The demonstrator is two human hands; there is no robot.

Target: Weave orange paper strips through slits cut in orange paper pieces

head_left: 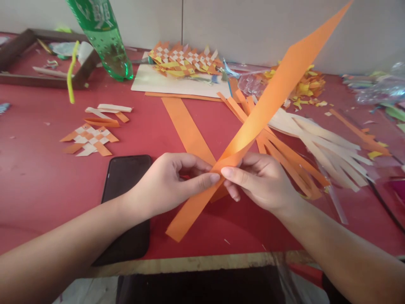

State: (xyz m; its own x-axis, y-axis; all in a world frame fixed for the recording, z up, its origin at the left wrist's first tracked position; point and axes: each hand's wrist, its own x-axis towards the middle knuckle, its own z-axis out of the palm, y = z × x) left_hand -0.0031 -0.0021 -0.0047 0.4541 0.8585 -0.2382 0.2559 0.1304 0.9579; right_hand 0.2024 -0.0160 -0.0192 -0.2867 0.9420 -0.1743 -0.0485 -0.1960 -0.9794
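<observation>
We see a big red table [34, 181]. Over its near middle is long orange paper [278, 93], held up. It crosses like an X, with 1 end up to the far right and 1 end down to the near left; we can't tell if it is 1 strip or 2. The left hand [167, 181] and the right hand [268, 181] both pinch it, thumbs on top, almost touching. On the right, we see white strips [332, 150] beside thin orange strips [303, 162]. A green bottle [109, 46] is far left. A black phone [126, 175] lies near left, partly hidden by the left arm [104, 219]. Just past it, we spot a little woven fish [91, 138].
</observation>
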